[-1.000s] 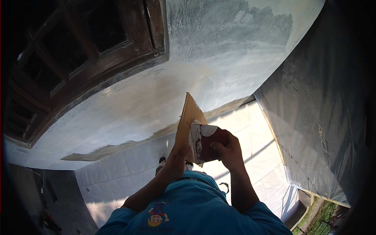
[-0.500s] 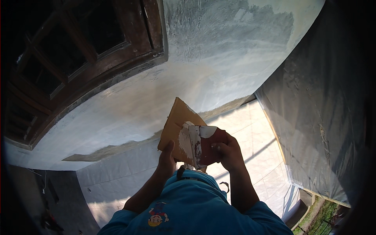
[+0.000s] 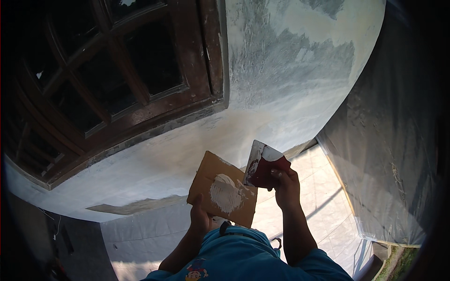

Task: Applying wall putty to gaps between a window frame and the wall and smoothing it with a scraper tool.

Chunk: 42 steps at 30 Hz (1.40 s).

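The left hand [image 3: 200, 218] has its fingers clamped on the near left edge of a brown board [image 3: 200, 177]; white paste [image 3: 226, 194] sits on the board, just right of those fingers. The right hand [image 3: 287, 185] has its fingers closed round a dark red scraper [image 3: 265, 173], whose paste-smeared edge reaches left from them over the board's right side; contact there is unclear. A patchy wall [image 3: 281, 93] stands beyond the fingers.

Tilted brown board [image 3: 202, 177] with white paste [image 3: 226, 194], smeared maroon scraper [image 3: 262, 171] at its right
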Each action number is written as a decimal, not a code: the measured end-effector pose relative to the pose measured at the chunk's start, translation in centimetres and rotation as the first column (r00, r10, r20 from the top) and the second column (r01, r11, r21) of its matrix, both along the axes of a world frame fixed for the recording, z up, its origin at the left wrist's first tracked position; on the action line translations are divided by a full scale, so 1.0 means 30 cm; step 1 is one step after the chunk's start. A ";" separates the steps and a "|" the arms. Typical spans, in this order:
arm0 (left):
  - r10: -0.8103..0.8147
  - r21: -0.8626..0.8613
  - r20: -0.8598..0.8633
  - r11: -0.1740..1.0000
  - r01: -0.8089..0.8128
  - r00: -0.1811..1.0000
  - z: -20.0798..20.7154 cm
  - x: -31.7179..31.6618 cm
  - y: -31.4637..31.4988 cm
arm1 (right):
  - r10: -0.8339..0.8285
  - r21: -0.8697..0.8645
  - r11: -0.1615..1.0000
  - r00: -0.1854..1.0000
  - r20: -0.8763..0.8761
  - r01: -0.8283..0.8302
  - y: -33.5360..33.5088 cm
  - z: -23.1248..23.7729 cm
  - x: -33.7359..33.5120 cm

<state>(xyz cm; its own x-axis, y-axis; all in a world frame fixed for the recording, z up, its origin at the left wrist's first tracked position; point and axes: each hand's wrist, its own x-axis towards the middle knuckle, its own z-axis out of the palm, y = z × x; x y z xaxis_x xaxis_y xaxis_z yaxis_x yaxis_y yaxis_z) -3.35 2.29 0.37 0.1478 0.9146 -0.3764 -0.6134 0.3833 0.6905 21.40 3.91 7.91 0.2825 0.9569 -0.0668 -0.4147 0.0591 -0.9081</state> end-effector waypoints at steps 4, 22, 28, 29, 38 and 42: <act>-0.010 0.007 -0.010 1.000 0.010 1.000 -0.017 -0.099 0.037 | -0.097 0.102 0.992 0.951 0.295 0.069 0.135 0.030 -0.080; -0.153 -0.042 0.000 0.987 0.153 0.988 -0.025 -0.384 0.087 | -0.450 0.446 0.891 -0.262 0.854 -0.079 0.470 0.026 -0.437; -0.170 -0.050 0.024 0.984 0.171 0.985 -0.049 -0.388 0.094 | -0.442 0.444 0.894 -0.274 0.854 -0.057 0.478 0.060 -0.466; -0.162 -0.068 0.018 0.984 0.163 0.987 -0.047 -0.379 0.095 | -0.441 0.443 0.894 -0.280 0.853 -0.059 0.475 0.051 -0.465; -0.264 0.126 0.227 0.962 0.240 0.937 -0.041 -0.227 0.266 | -0.444 0.459 0.888 -0.287 0.849 -0.019 0.459 0.016 -0.469; -0.219 0.245 0.348 0.960 0.137 0.912 -0.097 -0.161 0.255 | -0.405 0.412 0.911 -0.265 0.875 -0.033 0.440 0.021 -0.461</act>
<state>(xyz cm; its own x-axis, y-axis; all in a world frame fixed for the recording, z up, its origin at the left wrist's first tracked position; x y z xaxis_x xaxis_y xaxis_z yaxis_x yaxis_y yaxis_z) -8.16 9.94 -2.55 0.4060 0.9115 -0.0657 -0.7740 0.3812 0.5056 7.56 17.12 8.55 -0.0423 0.7515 0.6584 0.9829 0.1494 -0.1074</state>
